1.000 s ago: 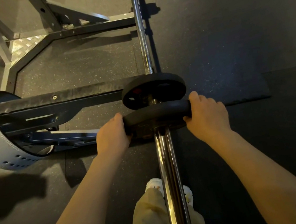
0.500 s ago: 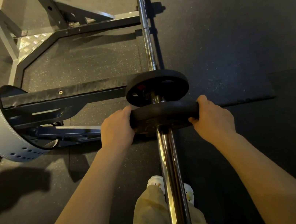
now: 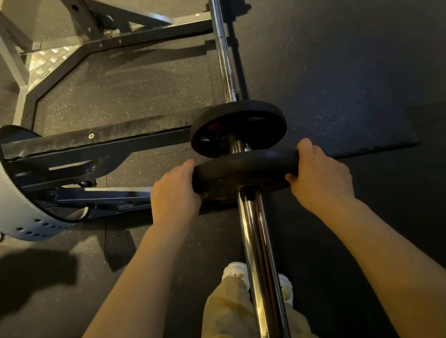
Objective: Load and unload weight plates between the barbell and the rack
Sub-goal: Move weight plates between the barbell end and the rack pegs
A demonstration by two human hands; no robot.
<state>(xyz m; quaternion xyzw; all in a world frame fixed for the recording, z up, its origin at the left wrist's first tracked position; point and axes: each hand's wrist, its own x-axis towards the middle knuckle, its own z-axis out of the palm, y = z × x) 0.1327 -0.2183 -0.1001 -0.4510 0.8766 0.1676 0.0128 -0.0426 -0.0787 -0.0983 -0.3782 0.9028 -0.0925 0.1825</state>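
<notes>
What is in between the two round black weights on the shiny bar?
Only a short bare stretch of the barbell sleeve shows between the near plate and the far plate in the head view; nothing else sits there.

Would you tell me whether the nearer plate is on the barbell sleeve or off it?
On: the sleeve runs through the nearer plate, gripped by both hands.

Single head-worn wide-angle view, looking steeply down and forward along the barbell (image 3: 258, 250); forearms and both hands close below, rack frame (image 3: 99, 44) far left. No second view.
</notes>
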